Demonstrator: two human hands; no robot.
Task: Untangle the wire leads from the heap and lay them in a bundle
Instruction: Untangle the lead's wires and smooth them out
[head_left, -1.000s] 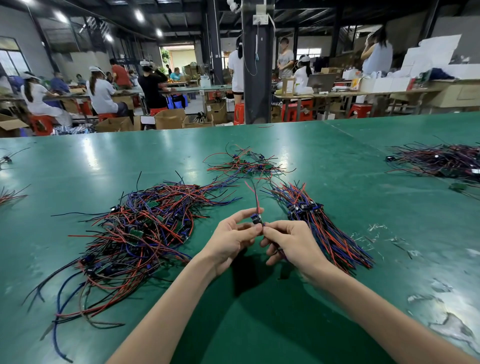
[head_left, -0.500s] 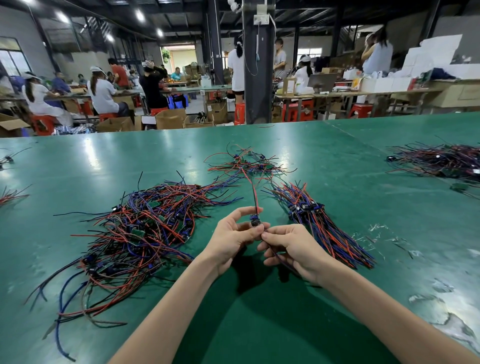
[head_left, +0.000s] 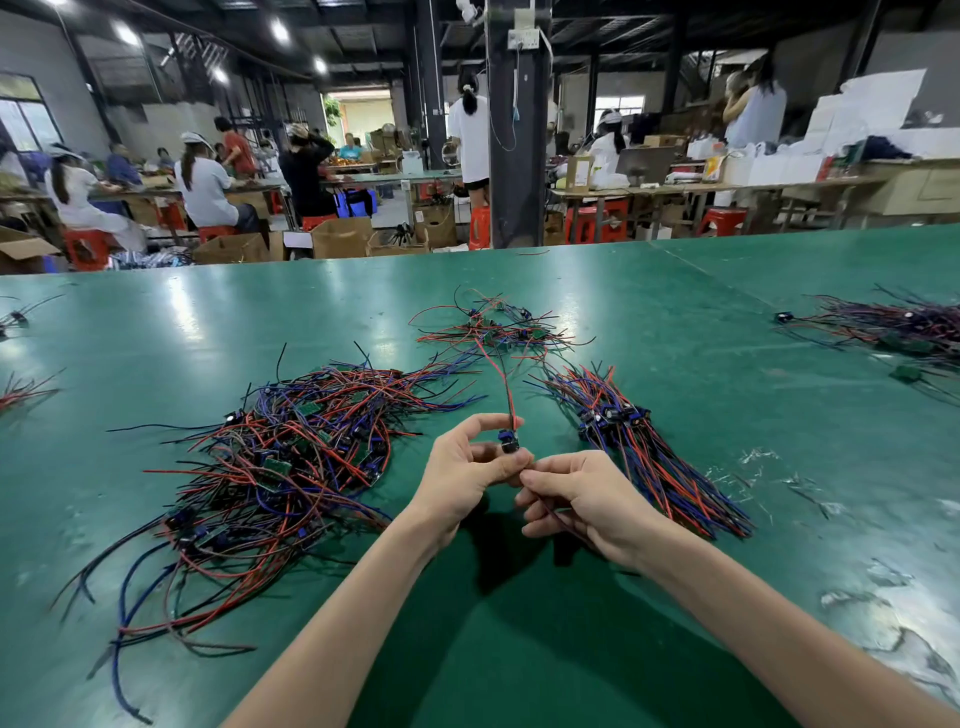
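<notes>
1. Left hand (head_left: 465, 470) pinches the small blue connector (head_left: 508, 441) of a thin red-and-black wire lead (head_left: 503, 389), near centre; fingers of the right hand (head_left: 587, 499) grip its tail.
2. Light and limp, it likely snags; better to hold the connector and pull gently.

The red lead (head_left: 501, 387) pinched in my left fingers (head_left: 480, 423) has pulled straight toward 12 o'clock (it kinked before); my right hand (head_left: 587, 499) slid slightly toward 6 o'clock.

Bare table near, wires crowding the middle
Open green table (head_left: 519, 649) lies near; heap (head_left: 280, 467) blocks left, bundle (head_left: 639, 452) right, small tangle (head_left: 493, 327) far, narrow lane between.
</notes>
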